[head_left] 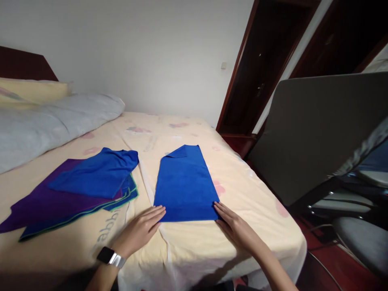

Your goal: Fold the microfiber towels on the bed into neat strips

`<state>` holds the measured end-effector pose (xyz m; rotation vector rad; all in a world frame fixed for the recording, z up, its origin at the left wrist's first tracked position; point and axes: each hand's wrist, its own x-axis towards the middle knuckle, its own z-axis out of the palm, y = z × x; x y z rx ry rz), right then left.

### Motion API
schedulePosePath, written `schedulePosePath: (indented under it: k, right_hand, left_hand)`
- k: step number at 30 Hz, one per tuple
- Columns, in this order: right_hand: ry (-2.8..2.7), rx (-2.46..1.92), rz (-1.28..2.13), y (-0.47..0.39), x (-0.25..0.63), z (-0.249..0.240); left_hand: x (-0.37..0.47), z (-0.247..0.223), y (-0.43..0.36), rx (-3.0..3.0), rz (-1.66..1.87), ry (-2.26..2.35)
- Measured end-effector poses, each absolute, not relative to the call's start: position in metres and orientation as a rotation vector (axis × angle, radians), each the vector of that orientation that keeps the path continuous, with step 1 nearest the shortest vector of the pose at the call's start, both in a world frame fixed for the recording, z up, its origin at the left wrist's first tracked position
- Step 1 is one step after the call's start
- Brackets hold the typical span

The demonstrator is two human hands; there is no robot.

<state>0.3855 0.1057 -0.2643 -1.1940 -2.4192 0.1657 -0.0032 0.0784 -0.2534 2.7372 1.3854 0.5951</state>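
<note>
Head view: blue cloth (183, 182) lies flat on the bed (251, 206), near its front edge, between the person's two hands. Left hand (148, 222) rests on the near left corner, right hand (232, 222) on the near right corner; both flattened, fingers straight and together, released rather than clenched.

Edges: near edge of the cloth runs almost straight from hand to hand, a band of sheet between it and the bed's front edge. Right of the cloth, a wider stretch of sheet out to the bed's side edge, which slopes down toward the grey panel (318, 129) and chair (360, 238). Far side, patterned sheet continues to the white wall (151, 52). Left side is tighter: a narrow gap, crossed by a pale seam, then the pile with a purple cloth (36, 202), a rumpled blue cloth (93, 176) on top and green-trimmed cloth (131, 192) underneath. Farther left, a pale grey roll of bedding (60, 117) by a yellow pillow (39, 92).

Cloth looks: plain saturated blue, matte, mostly smooth, longer than wide, seeming narrower at the far end. Far left corner flipped over into a small triangular flap. Watch (106, 255) on left wrist.
</note>
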Motion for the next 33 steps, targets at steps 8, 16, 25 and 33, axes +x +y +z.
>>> schedulePosePath:
  k: [8, 16, 25, 33]
  right_hand:
    - [-2.368, -1.233, 0.116, 0.113, 0.377, -0.262]
    - [-2.061, -1.429, 0.588, 0.138, 0.378, -0.243]
    - [-1.563, -1.687, 0.830, 0.179, 0.382, -0.260]
    - [-1.361, -1.609, 1.113, 0.178, 0.387, -0.263]
  left_hand:
    - [-0.004, -0.234, 0.074, 2.523, 0.679, 1.533]
    - [-0.006, -0.236, 0.103, 2.106, 0.850, 1.560]
    - [-0.001, -0.257, 0.141, 1.614, 1.128, 1.756]
    - [-0.006, -0.252, 0.136, 1.482, 1.034, 1.741]
